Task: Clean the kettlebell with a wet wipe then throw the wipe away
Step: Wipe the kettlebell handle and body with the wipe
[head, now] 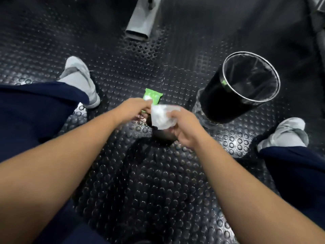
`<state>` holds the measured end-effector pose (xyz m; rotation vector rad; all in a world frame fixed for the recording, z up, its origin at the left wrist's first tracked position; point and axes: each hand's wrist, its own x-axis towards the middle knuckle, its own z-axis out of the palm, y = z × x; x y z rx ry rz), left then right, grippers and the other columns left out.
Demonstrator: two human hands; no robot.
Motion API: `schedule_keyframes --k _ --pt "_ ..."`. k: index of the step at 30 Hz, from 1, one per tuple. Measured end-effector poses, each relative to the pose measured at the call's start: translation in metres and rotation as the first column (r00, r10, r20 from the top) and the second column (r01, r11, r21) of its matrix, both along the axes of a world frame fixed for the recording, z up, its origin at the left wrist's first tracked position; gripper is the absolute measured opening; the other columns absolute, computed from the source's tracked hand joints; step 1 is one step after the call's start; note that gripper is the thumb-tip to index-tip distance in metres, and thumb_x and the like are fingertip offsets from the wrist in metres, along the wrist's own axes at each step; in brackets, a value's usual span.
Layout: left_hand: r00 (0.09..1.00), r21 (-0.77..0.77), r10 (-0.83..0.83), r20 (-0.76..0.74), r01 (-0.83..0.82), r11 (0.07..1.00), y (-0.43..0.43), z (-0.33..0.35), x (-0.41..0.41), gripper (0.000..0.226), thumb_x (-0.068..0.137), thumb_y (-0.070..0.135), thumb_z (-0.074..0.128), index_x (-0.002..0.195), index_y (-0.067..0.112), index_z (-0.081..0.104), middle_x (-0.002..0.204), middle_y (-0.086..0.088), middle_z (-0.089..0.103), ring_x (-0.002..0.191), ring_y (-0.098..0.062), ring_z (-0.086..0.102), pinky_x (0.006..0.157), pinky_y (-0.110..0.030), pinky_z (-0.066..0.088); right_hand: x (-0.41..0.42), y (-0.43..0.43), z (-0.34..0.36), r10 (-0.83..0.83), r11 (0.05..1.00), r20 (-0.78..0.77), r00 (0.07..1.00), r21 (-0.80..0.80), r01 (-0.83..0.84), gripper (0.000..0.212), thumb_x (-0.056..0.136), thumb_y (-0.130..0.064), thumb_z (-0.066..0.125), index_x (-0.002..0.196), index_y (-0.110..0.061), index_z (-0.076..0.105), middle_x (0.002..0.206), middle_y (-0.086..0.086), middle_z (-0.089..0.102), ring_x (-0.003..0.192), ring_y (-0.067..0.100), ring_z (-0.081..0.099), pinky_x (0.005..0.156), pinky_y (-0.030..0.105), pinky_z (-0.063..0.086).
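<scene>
A white wet wipe is spread between both hands at the centre of the view. My right hand pinches its right edge and my left hand holds its upper left corner. Beneath the wipe and my right hand sits the dark kettlebell, mostly hidden and blurred. A green pack of wipes lies on the floor just beyond my left hand. The black bin with a clear liner stands to the right, its mouth tilted toward me.
The floor is black studded rubber matting. My grey shoes and dark blue trouser legs flank the work area. A grey metal machine leg stands at the top centre.
</scene>
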<state>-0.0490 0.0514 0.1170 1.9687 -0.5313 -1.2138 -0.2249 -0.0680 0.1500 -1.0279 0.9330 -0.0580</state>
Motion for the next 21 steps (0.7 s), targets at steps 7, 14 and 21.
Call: schedule_keyframes --k 7,14,21 --pt "0.922 -0.18 -0.035 -0.386 -0.039 0.983 -0.004 0.021 0.008 0.047 0.091 0.035 0.072 0.134 0.018 0.065 0.127 -0.004 0.074 0.122 -0.025 0.067 0.102 -0.037 0.056 0.035 -0.027 0.024 0.242 0.954 0.068 0.968 -0.2 -0.225 0.032 0.091 0.018 0.061 0.119 0.003 0.068 0.103 0.016 0.076 0.086 0.025 0.076 0.07 0.031 0.064" --pt "0.892 -0.223 0.062 -0.447 -0.178 0.958 0.002 0.017 0.019 0.064 0.085 0.024 0.079 0.141 0.003 0.057 0.13 -0.012 0.072 0.121 -0.026 0.068 0.093 -0.03 0.061 0.04 -0.035 0.012 0.197 0.881 -0.031 0.98 -0.434 -0.191 0.021 0.083 -0.009 0.087 0.096 -0.001 0.074 0.091 0.02 0.079 0.079 0.037 0.077 0.073 0.048 0.064" --pt "0.81 -0.224 0.083 -0.581 -0.257 0.94 0.004 0.018 0.014 0.069 0.083 0.015 0.076 0.145 -0.002 0.05 0.132 -0.017 0.069 0.118 -0.026 0.067 0.09 -0.034 0.063 0.031 -0.035 0.003 0.207 0.804 -0.123 0.971 -0.544 -0.24 0.036 0.087 -0.036 0.085 0.086 -0.003 0.07 0.068 0.008 0.07 0.044 0.012 0.055 0.046 0.028 0.045"
